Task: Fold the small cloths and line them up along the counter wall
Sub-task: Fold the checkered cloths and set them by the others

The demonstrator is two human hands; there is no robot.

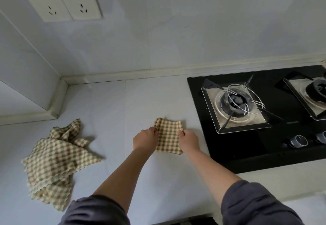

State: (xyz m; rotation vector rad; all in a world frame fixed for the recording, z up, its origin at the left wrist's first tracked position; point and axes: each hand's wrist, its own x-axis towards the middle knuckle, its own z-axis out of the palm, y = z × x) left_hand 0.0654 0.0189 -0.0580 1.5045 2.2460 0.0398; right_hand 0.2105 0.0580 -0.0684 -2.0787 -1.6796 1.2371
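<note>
Left hand (143,139) and right hand (188,141) each pinching a side of a folded checked cloth (168,137) on the counter (109,112), loose cloths (54,164) heaped at left, stove (261,112) at right

Head view; looks forward-down, close over counter (109,101), facing wall (176,30)

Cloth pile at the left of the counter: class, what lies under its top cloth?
Scalloped edges of more checked cloth peek out below the top cloth, nearest the viewer, all lying on the counter. How many cloths it covers cannot be told.
</note>
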